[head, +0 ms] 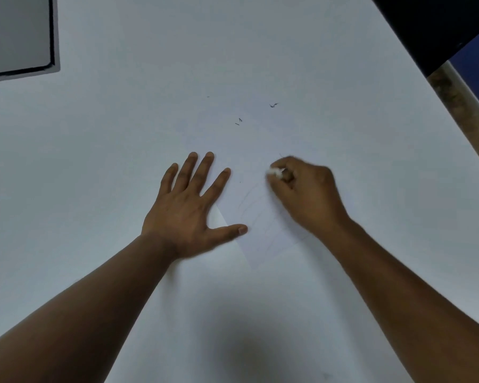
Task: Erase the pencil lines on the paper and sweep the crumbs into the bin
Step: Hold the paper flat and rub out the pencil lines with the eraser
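Observation:
A white sheet of paper [260, 217] lies on the white table, hard to tell from it, with faint pencil lines near its middle. My left hand [190, 208] presses flat on the paper's left edge, fingers spread and straight. My right hand [304, 194] pinches a small white eraser [275, 171] and holds its tip on the paper, just right of the left hand; the hand is a little blurred. A few dark eraser crumbs [273, 105] lie beyond the hands, with two more crumbs [238, 122] to their left. No bin is in view.
The white table [94, 161] fills most of the view. A grey flat object with a dark edge [20, 37] lies at the far left corner. The table's right edge [437, 78] runs diagonally, with a dark shape and a strip of floor beyond it.

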